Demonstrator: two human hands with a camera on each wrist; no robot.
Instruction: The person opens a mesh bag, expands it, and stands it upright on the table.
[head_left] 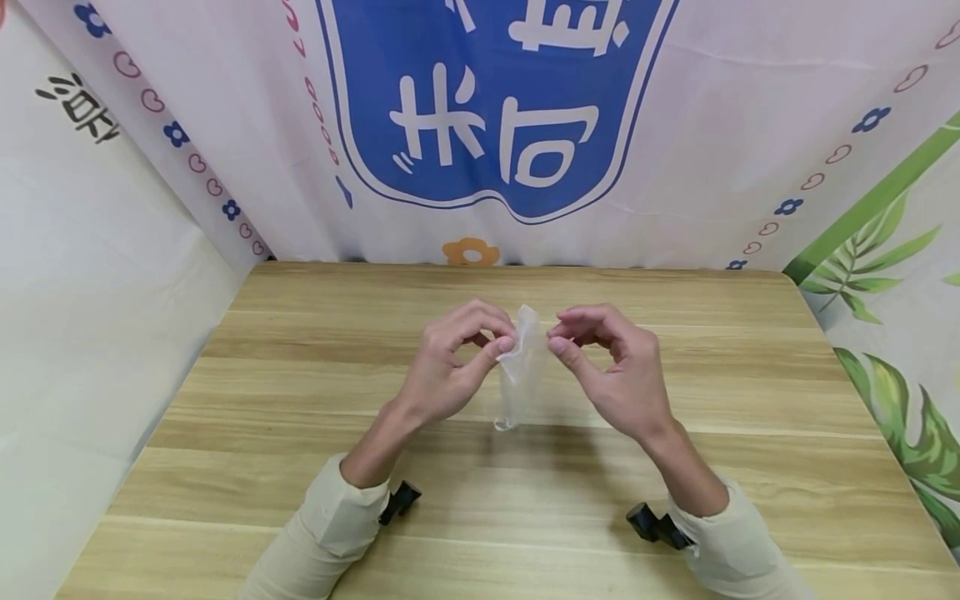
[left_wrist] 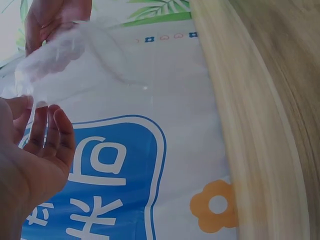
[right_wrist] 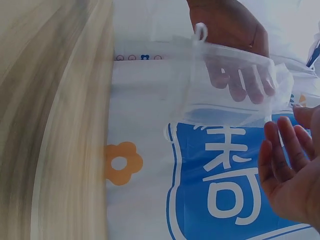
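A clear, thin plastic bag (head_left: 517, 379) hangs upright between the two hands over the wooden table. My left hand (head_left: 457, 358) pinches its crumpled upper edge between thumb and fingertips. Seen from the right wrist, the bag (right_wrist: 225, 80) is see-through, with a small white loop (right_wrist: 201, 32) at a lower corner and left-hand fingers showing through it. My right hand (head_left: 618, 367) is raised beside the bag's upper right side, fingers bent and thumb apart from them. In the right wrist view, the right hand's fingertips (right_wrist: 282, 127) are close by the bag's upper corner, with nothing held.
The wood-grain table (head_left: 300, 483) stretches under both forearms. A white printed cloth (head_left: 247, 100) with a blue shield hangs behind its far edge. Black wrist mounts (head_left: 656, 527) sit at the cuffs. Leaf-patterned fabric (head_left: 892, 358) hangs at the right.
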